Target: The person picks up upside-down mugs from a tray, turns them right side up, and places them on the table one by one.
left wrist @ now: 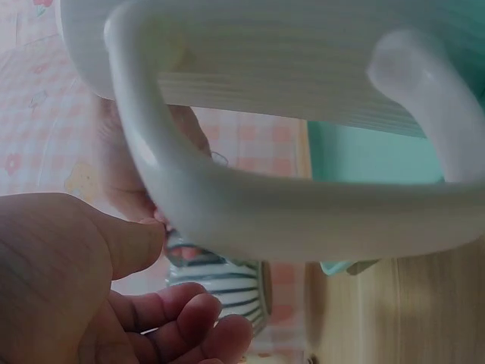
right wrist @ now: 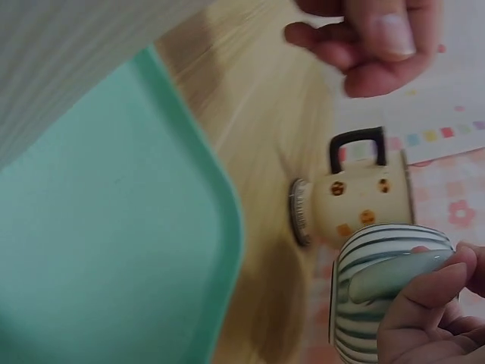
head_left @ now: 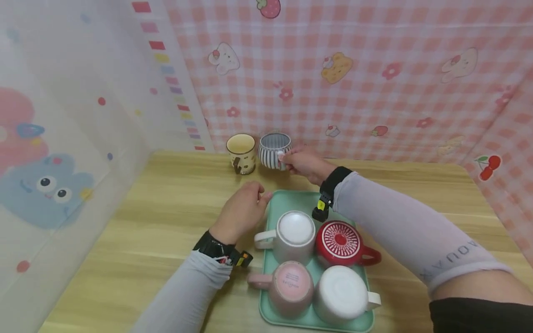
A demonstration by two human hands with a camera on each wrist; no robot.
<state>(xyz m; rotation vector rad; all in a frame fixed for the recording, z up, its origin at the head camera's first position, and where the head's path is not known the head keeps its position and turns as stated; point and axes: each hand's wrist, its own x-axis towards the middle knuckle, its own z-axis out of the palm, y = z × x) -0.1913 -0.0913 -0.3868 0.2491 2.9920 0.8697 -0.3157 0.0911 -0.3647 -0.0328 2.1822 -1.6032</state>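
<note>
My right hand point(head_left: 307, 163) pinches the handle of a blue-and-white striped mug point(head_left: 269, 155) at the back of the table. Its mouth faces up, and in the left wrist view a strip of wall shows between its base and the tabletop. Just left of it stands a cream mug point(head_left: 243, 155) with brown spots and a dark handle, upright. My left hand point(head_left: 243, 209) hovers by the green tray's point(head_left: 272, 203) far left corner, fingers loosely bent and holding nothing. Nearest to it is an upturned white mug point(head_left: 296, 231), whose handle looms large in the left wrist view.
Beside the white mug on the tray sit an upturned red mug point(head_left: 340, 243), a pink mug point(head_left: 291, 286) and another white mug point(head_left: 342, 291). Some handles stick out past the tray's rim. A checked cloth wall point(head_left: 374, 101) rises behind the wooden table point(head_left: 166, 222).
</note>
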